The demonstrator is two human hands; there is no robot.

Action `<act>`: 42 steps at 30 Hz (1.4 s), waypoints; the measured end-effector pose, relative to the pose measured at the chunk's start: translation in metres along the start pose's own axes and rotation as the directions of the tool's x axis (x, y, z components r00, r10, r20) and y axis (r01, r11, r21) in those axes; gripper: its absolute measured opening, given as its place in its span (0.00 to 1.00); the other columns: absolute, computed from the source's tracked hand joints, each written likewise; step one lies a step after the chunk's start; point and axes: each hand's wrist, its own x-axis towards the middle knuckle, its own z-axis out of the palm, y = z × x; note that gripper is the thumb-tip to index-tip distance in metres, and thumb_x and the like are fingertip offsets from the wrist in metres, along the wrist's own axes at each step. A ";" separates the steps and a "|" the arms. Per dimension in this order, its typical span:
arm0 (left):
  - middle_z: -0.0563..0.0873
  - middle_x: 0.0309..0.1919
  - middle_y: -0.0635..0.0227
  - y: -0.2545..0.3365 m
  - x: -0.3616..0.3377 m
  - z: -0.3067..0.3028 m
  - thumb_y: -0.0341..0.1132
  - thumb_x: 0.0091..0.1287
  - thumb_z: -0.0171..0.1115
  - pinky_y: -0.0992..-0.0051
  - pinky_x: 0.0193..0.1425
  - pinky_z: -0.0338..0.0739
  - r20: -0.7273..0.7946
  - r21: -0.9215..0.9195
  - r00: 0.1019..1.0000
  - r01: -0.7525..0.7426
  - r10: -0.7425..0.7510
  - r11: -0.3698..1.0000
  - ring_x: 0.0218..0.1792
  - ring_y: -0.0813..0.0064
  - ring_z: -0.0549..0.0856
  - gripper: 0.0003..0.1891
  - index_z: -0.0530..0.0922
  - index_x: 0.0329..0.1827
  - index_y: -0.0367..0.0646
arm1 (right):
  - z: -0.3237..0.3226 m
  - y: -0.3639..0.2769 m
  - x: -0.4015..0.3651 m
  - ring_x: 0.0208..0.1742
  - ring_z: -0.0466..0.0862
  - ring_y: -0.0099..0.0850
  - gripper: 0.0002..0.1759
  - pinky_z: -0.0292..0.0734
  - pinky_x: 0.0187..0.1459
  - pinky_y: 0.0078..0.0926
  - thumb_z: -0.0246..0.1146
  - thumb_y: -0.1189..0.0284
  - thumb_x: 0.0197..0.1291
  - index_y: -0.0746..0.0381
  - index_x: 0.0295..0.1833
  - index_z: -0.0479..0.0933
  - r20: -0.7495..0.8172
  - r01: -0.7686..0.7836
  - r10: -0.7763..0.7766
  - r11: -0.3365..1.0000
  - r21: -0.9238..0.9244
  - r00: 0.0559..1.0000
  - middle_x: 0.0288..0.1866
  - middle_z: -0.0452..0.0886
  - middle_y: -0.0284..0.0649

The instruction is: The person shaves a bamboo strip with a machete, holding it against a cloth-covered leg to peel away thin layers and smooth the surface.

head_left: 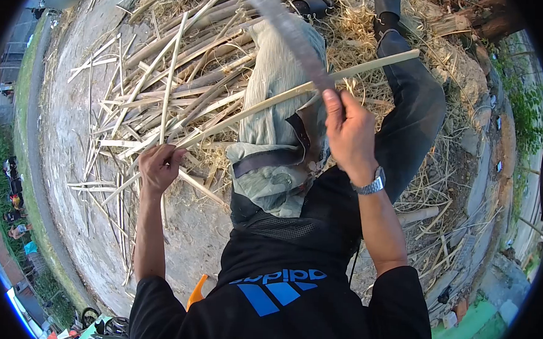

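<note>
My left hand (161, 167) is closed on the near end of a long, pale bamboo strip (275, 100). The strip slants up to the right, across the worn cloth pad (277, 65) that covers my left leg. In my right hand (350, 137), fingers wrapped round its hidden handle, is a long knife (288, 35). Its grey blade, blurred by motion, points up and to the left and overlaps the strip near my right fingers. A metal watch (372, 182) sits on my right wrist.
Many split bamboo strips (183, 97) lie heaped on the concrete ground ahead and to the left. Curly shavings (352, 45) surround my feet. My right leg (410, 109) is bent outward. An orange curved object (197, 293) shows beside my left side.
</note>
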 end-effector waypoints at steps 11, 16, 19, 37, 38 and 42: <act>0.83 0.18 0.66 0.035 0.042 0.015 0.30 0.62 0.78 0.69 0.25 0.71 0.036 0.019 0.998 -0.056 0.056 0.998 0.18 0.66 0.80 0.09 0.85 0.28 0.42 | -0.001 0.005 -0.002 0.16 0.73 0.47 0.24 0.64 0.21 0.42 0.62 0.59 0.80 0.64 0.32 0.72 -0.018 -0.007 0.007 1.000 -0.005 1.000 0.17 0.72 0.49; 0.84 0.19 0.67 0.046 0.050 0.020 0.32 0.62 0.79 0.68 0.25 0.71 -0.022 0.014 0.995 -0.094 0.094 0.995 0.17 0.67 0.80 0.10 0.85 0.28 0.41 | -0.016 0.023 0.024 0.16 0.74 0.45 0.23 0.66 0.21 0.42 0.60 0.58 0.81 0.66 0.35 0.76 -0.183 -0.105 0.104 0.994 0.003 0.978 0.18 0.74 0.48; 0.84 0.19 0.66 0.075 0.080 0.027 0.36 0.64 0.79 0.67 0.25 0.72 0.013 0.026 0.995 -0.103 0.103 0.994 0.17 0.65 0.79 0.11 0.86 0.29 0.41 | 0.014 -0.003 -0.001 0.20 0.80 0.52 0.22 0.69 0.24 0.45 0.59 0.59 0.81 0.66 0.37 0.77 -0.007 0.003 -0.003 1.000 0.011 1.000 0.21 0.77 0.53; 0.91 0.32 0.62 0.093 0.066 0.020 0.42 0.73 0.71 0.64 0.36 0.80 0.180 0.021 0.978 0.106 -0.108 0.994 0.29 0.60 0.89 0.14 0.83 0.53 0.44 | 0.024 -0.005 -0.011 0.18 0.79 0.53 0.21 0.67 0.20 0.44 0.62 0.59 0.79 0.63 0.34 0.73 0.090 0.045 -0.049 0.998 0.044 0.995 0.15 0.73 0.50; 0.91 0.31 0.63 0.086 0.052 0.004 0.40 0.74 0.69 0.64 0.37 0.80 0.247 0.020 0.942 0.230 -0.228 0.973 0.29 0.63 0.89 0.12 0.83 0.54 0.44 | 0.021 -0.002 -0.009 0.18 0.79 0.53 0.21 0.67 0.20 0.44 0.62 0.59 0.79 0.63 0.34 0.73 0.086 0.041 -0.045 0.998 0.046 0.995 0.15 0.73 0.50; 0.89 0.26 0.59 0.052 -0.001 -0.039 0.36 0.76 0.68 0.68 0.32 0.78 0.385 -0.065 0.836 0.446 -0.390 0.893 0.25 0.70 0.88 0.10 0.84 0.48 0.37 | 0.005 0.010 0.000 0.18 0.76 0.52 0.22 0.65 0.21 0.44 0.62 0.60 0.80 0.63 0.34 0.72 0.037 0.018 -0.019 1.000 0.022 0.999 0.17 0.72 0.50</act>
